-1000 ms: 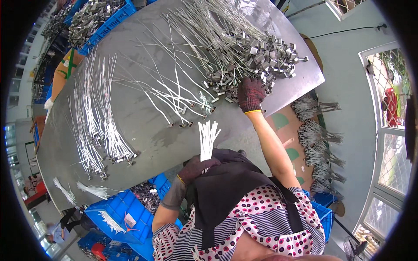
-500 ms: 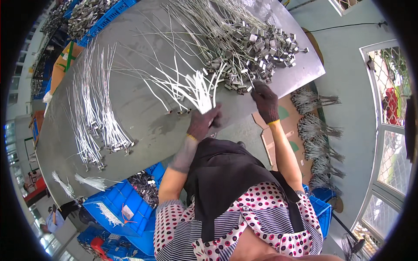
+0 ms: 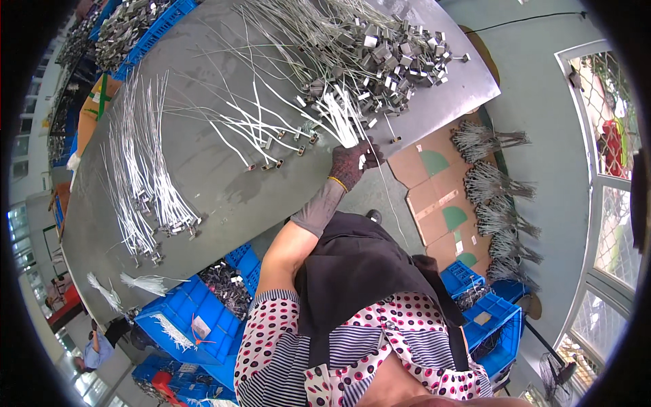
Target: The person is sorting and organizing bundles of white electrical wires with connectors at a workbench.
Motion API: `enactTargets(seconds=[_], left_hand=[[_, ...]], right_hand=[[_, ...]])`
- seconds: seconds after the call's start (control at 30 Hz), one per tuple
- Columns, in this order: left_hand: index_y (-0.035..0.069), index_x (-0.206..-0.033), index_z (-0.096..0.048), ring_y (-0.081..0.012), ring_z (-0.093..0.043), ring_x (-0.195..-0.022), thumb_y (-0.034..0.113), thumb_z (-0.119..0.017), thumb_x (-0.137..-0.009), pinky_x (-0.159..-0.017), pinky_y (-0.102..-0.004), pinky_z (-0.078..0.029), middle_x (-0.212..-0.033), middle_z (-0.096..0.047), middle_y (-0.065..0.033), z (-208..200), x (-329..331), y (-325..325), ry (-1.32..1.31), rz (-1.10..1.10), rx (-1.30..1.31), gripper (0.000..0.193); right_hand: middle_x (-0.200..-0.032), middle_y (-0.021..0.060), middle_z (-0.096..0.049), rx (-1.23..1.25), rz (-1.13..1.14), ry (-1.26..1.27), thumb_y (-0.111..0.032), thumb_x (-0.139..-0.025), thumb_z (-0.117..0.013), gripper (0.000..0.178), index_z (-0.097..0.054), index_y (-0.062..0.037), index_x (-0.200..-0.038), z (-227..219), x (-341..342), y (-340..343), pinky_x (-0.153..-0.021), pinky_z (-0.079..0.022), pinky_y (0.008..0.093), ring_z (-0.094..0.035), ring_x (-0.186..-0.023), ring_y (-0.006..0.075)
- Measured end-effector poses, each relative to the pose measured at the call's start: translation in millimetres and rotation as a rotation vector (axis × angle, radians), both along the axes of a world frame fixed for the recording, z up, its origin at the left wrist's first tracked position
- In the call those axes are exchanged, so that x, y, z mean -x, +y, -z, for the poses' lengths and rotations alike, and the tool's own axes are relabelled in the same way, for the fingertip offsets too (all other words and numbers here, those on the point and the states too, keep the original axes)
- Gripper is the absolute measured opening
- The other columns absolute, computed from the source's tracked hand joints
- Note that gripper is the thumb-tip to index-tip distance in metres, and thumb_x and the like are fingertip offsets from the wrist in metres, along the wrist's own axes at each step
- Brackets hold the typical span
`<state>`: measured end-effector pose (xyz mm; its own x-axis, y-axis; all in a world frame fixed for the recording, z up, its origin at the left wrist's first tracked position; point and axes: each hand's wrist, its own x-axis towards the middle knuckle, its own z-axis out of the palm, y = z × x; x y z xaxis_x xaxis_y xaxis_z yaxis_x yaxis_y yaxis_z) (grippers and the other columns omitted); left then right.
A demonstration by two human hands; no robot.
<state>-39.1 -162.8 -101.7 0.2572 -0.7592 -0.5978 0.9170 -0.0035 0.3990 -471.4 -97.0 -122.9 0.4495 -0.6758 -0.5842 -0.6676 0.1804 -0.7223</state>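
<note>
My left hand (image 3: 356, 163), in a dark knit glove, is closed around a bunch of thin white tubes (image 3: 342, 125) at the table's near edge. A long thin wire (image 3: 390, 186) hangs from beside the fingers toward the floor. Just ahead lies a heap of metal blocks on wires (image 3: 393, 64); one loose wired piece (image 3: 395, 140) sits by the edge. Left of the hand, several white-sleeved wires with small metal ends (image 3: 268, 139) are spread out. My right hand is out of view.
Sorted wire bundles (image 3: 166, 197) lie on the left of the metal table (image 3: 230, 203). Blue crates (image 3: 183, 312) stand below it, others (image 3: 491, 325) at my right. More wire bundles (image 3: 498, 183) rest on cardboard (image 3: 434, 197) on the floor. A person (image 3: 98, 349) is far left.
My left hand has moved right and slightly forward with the white tubes. My right hand has left the heap and gone out of view. A wired piece now sits near the edge.
</note>
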Motion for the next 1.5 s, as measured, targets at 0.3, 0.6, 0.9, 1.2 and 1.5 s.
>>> enactTargets(seconds=[0.3,0.6,0.9,1.2,1.5], left_hand=[[0.001,-0.115,-0.062,-0.0240,-0.068,-0.084,0.024,-0.065,-0.095,-0.080,-0.0447,-0.061,-0.094,-0.066,-0.0106,-79,-53,10,-0.298,-0.335,0.142,0.031],[0.009,-0.120,-0.061,-0.0212,-0.069,-0.079,0.027,-0.061,-0.098,-0.072,-0.0356,-0.060,-0.095,-0.067,-0.0082,-69,-72,34,-0.691,-0.245,0.045,0.028],[-0.002,-0.103,-0.065,-0.0250,-0.069,-0.066,0.016,-0.067,-0.092,-0.057,-0.0393,-0.061,-0.083,-0.069,-0.0132,-89,-56,40,-0.426,-0.325,0.061,0.021],[0.012,-0.116,-0.064,-0.0193,-0.069,-0.075,0.013,-0.081,-0.074,-0.069,-0.0317,-0.055,-0.087,-0.069,-0.0060,-69,-96,59,-1.651,-0.098,-0.216,0.045],[0.004,-0.094,-0.070,-0.0082,-0.056,-0.070,0.026,-0.071,-0.087,-0.063,-0.0253,-0.045,-0.081,-0.064,-0.0002,-45,-86,46,-1.205,-0.057,-0.170,0.023]], right_hand=[[-0.068,0.0061,-0.065,-0.230,0.423,0.090,-0.028,-0.084,-0.071,0.029,-0.070,0.0006,-0.085,-39,2,11,-0.060,-0.047,0.0313,-0.059,-0.064,0.0142],[-0.064,0.0059,-0.064,-0.004,0.179,0.218,-0.033,-0.082,-0.072,0.033,-0.071,-0.0003,-0.083,-21,-6,-6,-0.058,-0.047,0.0320,-0.059,-0.060,0.0140],[-0.061,0.0038,-0.058,0.006,0.141,-0.057,-0.025,-0.084,-0.073,0.028,-0.066,0.0008,-0.075,-42,-162,-71,-0.051,-0.042,0.0283,-0.052,-0.054,0.0115],[-0.075,0.0071,-0.067,-0.037,-0.251,-0.063,-0.031,-0.088,-0.069,0.033,-0.071,0.0003,-0.097,-108,-320,-126,-0.061,-0.051,0.0298,-0.061,-0.065,0.0143],[-0.090,0.0198,-0.069,0.192,-0.121,-0.221,-0.045,-0.096,-0.053,0.050,-0.063,0.0001,-0.114,-102,-410,-134,-0.074,-0.052,0.0404,-0.068,-0.084,0.0304]])
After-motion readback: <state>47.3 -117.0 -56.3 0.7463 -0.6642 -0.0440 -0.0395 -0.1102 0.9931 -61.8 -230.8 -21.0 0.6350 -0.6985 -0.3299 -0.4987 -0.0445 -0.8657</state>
